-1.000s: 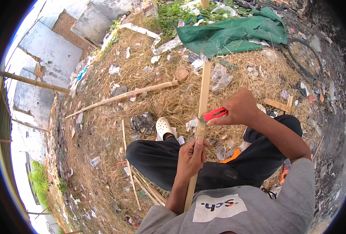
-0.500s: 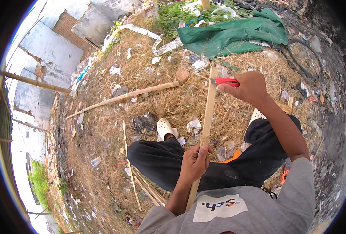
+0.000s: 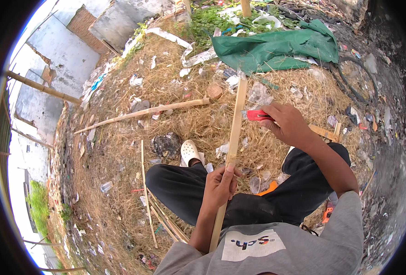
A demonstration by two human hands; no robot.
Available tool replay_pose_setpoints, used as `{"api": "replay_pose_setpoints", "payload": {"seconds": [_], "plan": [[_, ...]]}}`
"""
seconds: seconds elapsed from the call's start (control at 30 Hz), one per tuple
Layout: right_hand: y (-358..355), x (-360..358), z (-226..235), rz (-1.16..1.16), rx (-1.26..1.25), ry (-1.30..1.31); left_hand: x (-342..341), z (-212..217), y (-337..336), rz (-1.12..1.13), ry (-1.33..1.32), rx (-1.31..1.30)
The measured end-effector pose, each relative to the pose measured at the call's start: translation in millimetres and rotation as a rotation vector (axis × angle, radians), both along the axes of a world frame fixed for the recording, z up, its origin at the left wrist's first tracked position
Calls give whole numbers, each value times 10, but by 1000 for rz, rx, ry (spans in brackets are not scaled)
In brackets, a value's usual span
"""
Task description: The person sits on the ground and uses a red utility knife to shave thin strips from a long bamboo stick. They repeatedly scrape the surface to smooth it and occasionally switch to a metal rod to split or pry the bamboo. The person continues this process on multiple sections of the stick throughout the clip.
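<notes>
My left hand (image 3: 219, 185) is closed around a pale, flat wooden strip (image 3: 236, 123), probably bamboo, near my lap. The strip slants upward from my belly, its far end out over the dry grass. In my right hand (image 3: 287, 123) is a red utility knife (image 3: 258, 115), gripped by its handle. The blade points left, at the right edge of the strip about a third of the way down from its far end; whether it touches the wood I cannot tell.
A long bamboo pole (image 3: 143, 112) lies on the littered grass to the left. Several thin strips (image 3: 168, 222) rest beside my left thigh. Ahead is a crumpled green tarp (image 3: 276, 48). An orange object (image 3: 327, 213) lies at my right hip, and a short wood piece (image 3: 324, 133) beyond my right knee.
My right hand and the knife have come down along the strip, toward me. The strip's far end has shifted slightly left in the picture. My left hand keeps its grip.
</notes>
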State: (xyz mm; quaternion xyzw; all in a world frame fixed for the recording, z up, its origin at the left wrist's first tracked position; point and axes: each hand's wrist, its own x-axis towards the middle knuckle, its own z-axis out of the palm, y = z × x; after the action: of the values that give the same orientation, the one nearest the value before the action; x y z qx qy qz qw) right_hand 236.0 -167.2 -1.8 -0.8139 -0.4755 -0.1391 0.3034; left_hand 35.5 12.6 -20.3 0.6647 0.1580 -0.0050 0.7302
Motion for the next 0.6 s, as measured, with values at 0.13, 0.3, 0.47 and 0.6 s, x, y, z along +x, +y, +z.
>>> {"api": "replay_pose_setpoints", "payload": {"seconds": [0.13,0.3,0.47,0.6], "plan": [[84,-118,-71,67,-96,-5,-13,-17,14,25,6,-19],[111,-230,-1,129,-144,92,5,7,71,72,36,-33],[5,-170,-89,160,-271,225,-35,-56,212,122,32,-91],[6,-143,-118,181,-258,205,-28,-65,263,120,32,-163]]}}
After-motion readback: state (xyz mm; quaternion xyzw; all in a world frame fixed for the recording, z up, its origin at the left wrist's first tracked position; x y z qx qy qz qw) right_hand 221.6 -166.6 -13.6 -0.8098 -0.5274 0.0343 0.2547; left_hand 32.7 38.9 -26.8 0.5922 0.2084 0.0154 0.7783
